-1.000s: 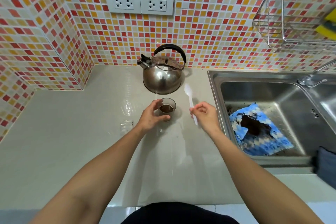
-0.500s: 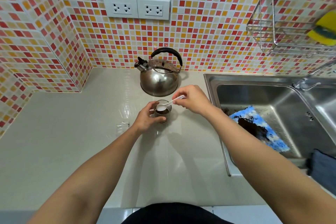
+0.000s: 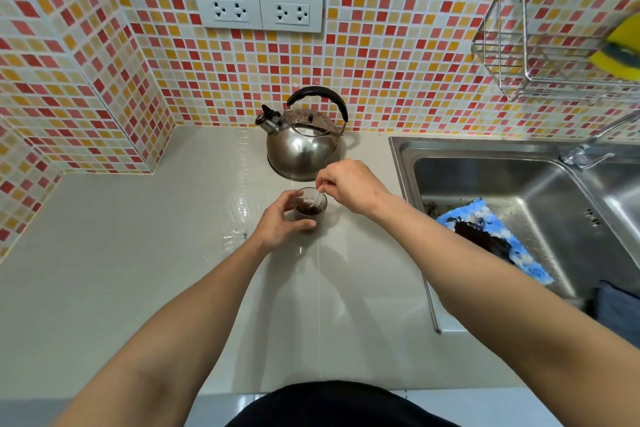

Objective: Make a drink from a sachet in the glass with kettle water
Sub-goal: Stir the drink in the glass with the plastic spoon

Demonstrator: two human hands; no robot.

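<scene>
A small clear glass (image 3: 310, 209) with dark brown drink stands on the pale counter (image 3: 138, 270), just in front of the steel kettle (image 3: 302, 146) with its black handle. My left hand (image 3: 277, 222) is wrapped around the glass from the left. My right hand (image 3: 349, 185) pinches the handle of a white plastic spoon (image 3: 316, 199), whose bowl dips into the dark drink. A crumpled clear sachet wrapper (image 3: 234, 236) lies on the counter left of my left wrist.
A steel sink (image 3: 519, 191) lies to the right, holding a blue-and-white cloth (image 3: 485, 218) with a dark stain. A tap (image 3: 585, 156) stands at its back. A wire rack (image 3: 540, 55) with a yellow sponge (image 3: 620, 48) hangs on the tiled wall. Two sockets (image 3: 259, 10) sit above the kettle.
My right hand lifted the spoon off the counter, carried it to the glass and has lowered its bowl into the drink. My left hand has stayed on the glass.
</scene>
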